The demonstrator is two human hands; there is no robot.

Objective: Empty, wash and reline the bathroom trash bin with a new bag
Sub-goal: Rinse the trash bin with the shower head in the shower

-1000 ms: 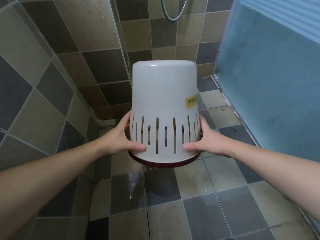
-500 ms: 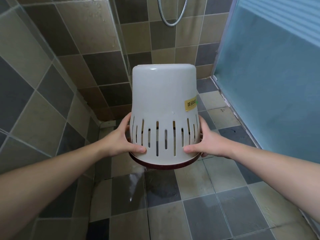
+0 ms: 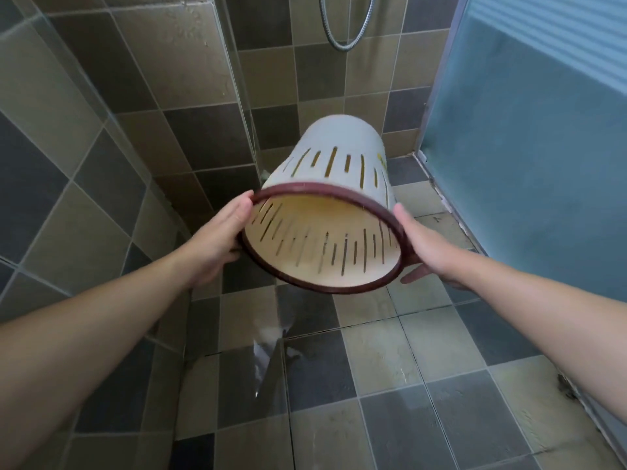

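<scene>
Tiled shower floor point(image 3: 373, 361) under tilted bin point(image 3: 339, 164), yellow label point(image 3: 383, 160) unreadable, left hand point(image 3: 217, 242) and right hand point(image 3: 427, 252) grip round rim.

I am seeing both forearms bare to the frame's edge, no sleeves showing; the left hand point(image 3: 217, 239) and right hand point(image 3: 427, 252) are wearing no gloves, rings or watch.
</scene>
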